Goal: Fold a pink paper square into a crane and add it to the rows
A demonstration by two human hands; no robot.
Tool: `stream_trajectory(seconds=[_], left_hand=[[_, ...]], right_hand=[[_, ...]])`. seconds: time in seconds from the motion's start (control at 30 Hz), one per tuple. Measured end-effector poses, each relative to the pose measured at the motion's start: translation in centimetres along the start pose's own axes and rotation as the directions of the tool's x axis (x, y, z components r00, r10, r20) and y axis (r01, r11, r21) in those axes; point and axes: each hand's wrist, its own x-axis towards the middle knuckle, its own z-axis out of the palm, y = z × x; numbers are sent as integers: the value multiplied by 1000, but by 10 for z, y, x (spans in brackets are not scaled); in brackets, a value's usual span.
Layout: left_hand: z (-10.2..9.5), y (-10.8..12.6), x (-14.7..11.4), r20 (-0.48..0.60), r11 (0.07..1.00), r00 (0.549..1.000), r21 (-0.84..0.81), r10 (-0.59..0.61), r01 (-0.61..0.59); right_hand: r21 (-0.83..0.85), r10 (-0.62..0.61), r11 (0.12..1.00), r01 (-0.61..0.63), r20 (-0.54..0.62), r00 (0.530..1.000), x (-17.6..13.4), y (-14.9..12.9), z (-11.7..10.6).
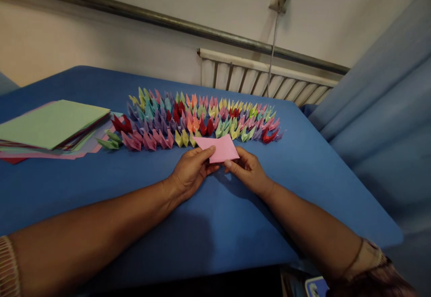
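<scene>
Our left hand (190, 171) and right hand (251, 170) pinch pink paper (225, 148), seemingly part-folded, above the tabletop (141, 238)'s middle; folded figures (163, 139) already stand in rows toward its far edge, while flat sheets (55, 121) by its left edge look unfolded.

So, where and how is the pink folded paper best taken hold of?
The pink folded paper is probably best pinched at its left and right sides, along the near half, from the person's side. It looks flat, and a thin point juts out at its far left, so a light grip clear of that tip should avoid bending it.
</scene>
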Motion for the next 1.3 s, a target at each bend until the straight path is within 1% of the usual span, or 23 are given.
stream_trajectory(seconds=[0.13,0.37,0.53,0.67,0.77,0.87,0.93,1.0,1.1,1.17,1.3], left_hand=[[0,1,0,11,1000,1000,-2,-14,14],[-2,-1,2,37,1000,999,6,10,-11],[-1,-1,1,33,1000,999,1,17,-17],[-2,-2,1,56,997,997,46,61,-64],[-3,-3,2,59,987,992,104,115,-120],[-4,-5,4,63,965,981,176,185,-193],[-4,-6,4,67,948,976,232,207,-217],[-4,-6,3,63,945,977,249,203,-212],[-4,-5,3,62,969,985,177,164,-172],[-4,-4,3,50,981,989,128,143,-148],[-4,-3,5,29,985,991,111,128,-130]], right_hand=[[48,-14,999,13,22,1000,-1,-2,-1],[38,-32,999,30,43,999,-1,-3,-3],[78,-18,997,16,28,999,1,-1,-3],[149,39,988,-41,16,999,4,4,-5],[179,84,980,-83,4,996,6,8,-8],[144,92,985,-90,-9,996,7,9,-10],[115,78,991,-74,-33,996,8,8,-10],[106,53,993,-48,-41,998,8,7,-10],[125,20,992,-20,-4,1000,6,5,-9],[139,15,990,-17,18,1000,5,5,-8],[132,17,991,-20,23,1000,4,3,-7]])
